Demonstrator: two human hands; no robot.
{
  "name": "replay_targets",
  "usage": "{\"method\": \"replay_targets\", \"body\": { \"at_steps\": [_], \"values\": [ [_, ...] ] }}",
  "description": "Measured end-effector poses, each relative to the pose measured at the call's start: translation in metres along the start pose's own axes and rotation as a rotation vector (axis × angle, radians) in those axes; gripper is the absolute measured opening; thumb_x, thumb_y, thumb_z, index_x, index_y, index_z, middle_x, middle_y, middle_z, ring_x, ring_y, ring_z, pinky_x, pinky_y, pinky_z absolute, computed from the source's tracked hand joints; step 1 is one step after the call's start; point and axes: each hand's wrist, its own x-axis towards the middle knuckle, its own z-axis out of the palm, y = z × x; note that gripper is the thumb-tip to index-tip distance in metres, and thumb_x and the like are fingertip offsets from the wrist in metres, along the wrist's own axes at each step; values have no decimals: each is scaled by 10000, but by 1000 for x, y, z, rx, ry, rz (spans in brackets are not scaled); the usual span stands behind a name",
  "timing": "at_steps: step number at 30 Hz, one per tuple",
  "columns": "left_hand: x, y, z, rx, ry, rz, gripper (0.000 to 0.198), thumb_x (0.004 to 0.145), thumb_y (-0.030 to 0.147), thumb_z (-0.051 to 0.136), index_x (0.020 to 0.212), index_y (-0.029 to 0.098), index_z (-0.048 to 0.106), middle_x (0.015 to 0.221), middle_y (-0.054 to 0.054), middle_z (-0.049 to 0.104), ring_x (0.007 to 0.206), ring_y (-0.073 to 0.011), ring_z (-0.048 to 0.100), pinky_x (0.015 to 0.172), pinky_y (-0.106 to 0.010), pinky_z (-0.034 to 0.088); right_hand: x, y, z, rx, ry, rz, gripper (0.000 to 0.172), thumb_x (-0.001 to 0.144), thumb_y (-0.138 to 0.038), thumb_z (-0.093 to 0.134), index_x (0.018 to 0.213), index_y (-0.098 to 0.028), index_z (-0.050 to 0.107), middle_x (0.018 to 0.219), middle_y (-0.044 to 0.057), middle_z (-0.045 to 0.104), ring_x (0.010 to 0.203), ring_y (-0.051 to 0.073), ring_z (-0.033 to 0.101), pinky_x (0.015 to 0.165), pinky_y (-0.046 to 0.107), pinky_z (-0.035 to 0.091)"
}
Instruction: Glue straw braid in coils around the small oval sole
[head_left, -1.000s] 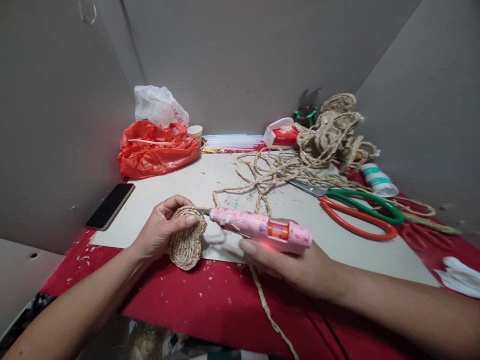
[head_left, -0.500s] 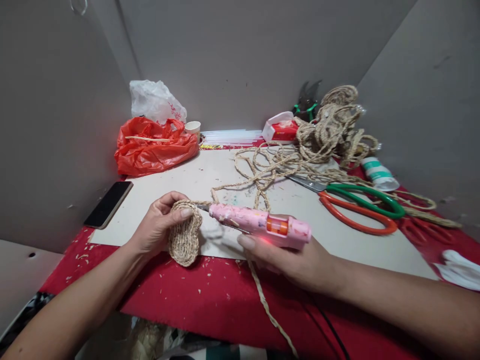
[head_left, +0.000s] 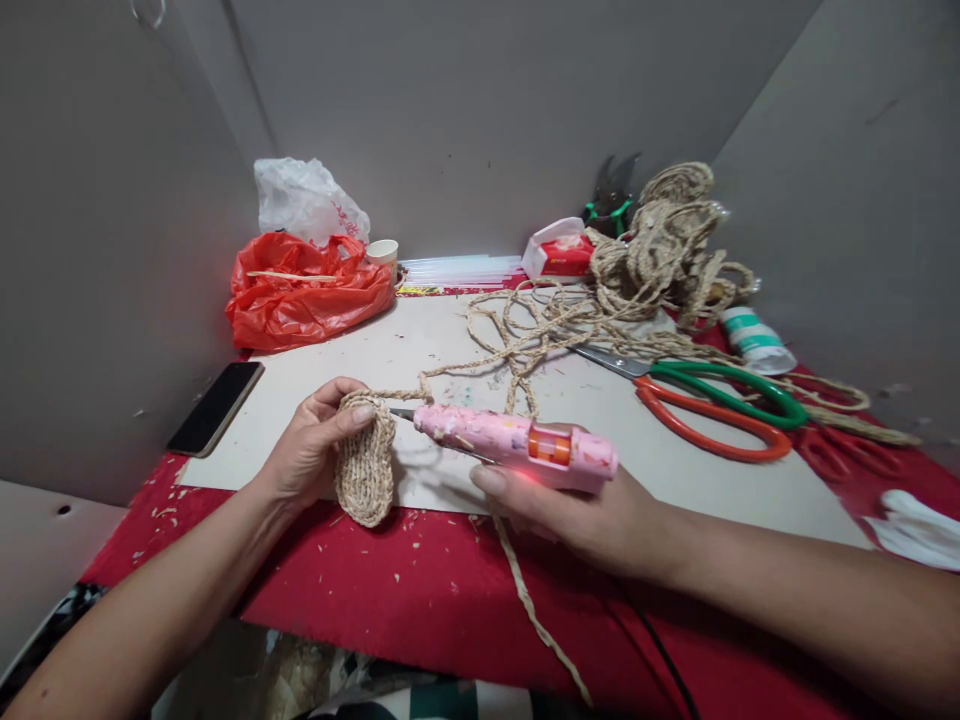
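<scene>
Between the thumb and fingers of my left hand (head_left: pixel 319 440) is a small oval sole shape coiled from braided straw cord (head_left: pixel 365 472). A strand of that cord (head_left: pixel 465 368) runs from its top edge to the right and back over the board. My right hand (head_left: pixel 574 520) is wrapped round a pink hot glue gun (head_left: pixel 480 435), stained and lit red near the thumb. Its dark nozzle points left and reaches close to the upper right edge of the coil; whether it touches I cannot tell. An orange glue stick shows in the gun's window.
Large scissors (head_left: pixel 720 408) with green and orange handles lie at right, before a heap of braided cord (head_left: pixel 660 250). A phone (head_left: pixel 216 408) and a red plastic bag (head_left: pixel 307 300) are at left. Glue sticks (head_left: pixel 461 270) lie along the back wall. A dark cable (head_left: pixel 660 650) hangs at front.
The glue gun's nozzle has come slightly down along the coil's edge, and the cord above it now shows apart from the nozzle. Both hands keep their grip; the whole view has shifted slightly.
</scene>
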Motion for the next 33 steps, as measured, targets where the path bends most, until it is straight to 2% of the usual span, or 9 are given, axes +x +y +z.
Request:
{"method": "replay_targets", "body": {
  "at_steps": [4, 11, 17, 23, 33],
  "values": [
    [1, 0, -1, -15, 7, -1, 246, 652, 197, 791, 806, 185, 600, 636, 21, 683, 516, -106, 625, 491, -177, 491, -1, 2, 0, -14, 0, 28, 221, 857, -403, 591, 889, -232, 727, 574, 11, 631, 636, 177, 639, 558, 239, 543],
    [-1, 0, 0, -31, 5, -12, 236, 653, 201, 793, 788, 177, 601, 631, 20, 681, 509, -101, 616, 496, -182, 486, -3, 2, 1, -3, 13, 26, 239, 862, -419, 578, 815, -237, 725, 533, 12, 599, 648, 186, 651, 536, 245, 533],
    [1, -1, -2, -42, 11, -6, 223, 665, 197, 785, 799, 180, 607, 640, 24, 678, 520, -97, 612, 512, -185, 488, -3, 2, 1, -3, -4, 28, 201, 856, -396, 594, 852, -239, 719, 550, 19, 611, 701, 203, 666, 495, 241, 516],
    [1, -1, -2, -55, 29, -9, 219, 661, 190, 784, 801, 176, 617, 634, 26, 667, 518, -93, 605, 518, -186, 485, -3, 1, 1, -15, -28, 33, 230, 870, -390, 570, 936, -233, 725, 623, 36, 660, 775, 217, 677, 526, 251, 531],
    [2, -1, -2, -50, 31, -4, 230, 661, 198, 786, 794, 168, 602, 643, 16, 668, 530, -93, 612, 532, -185, 498, -4, 2, 2, -21, -21, 46, 219, 852, -399, 596, 901, -235, 733, 671, 41, 683, 762, 215, 678, 534, 251, 535]
  ]
}}
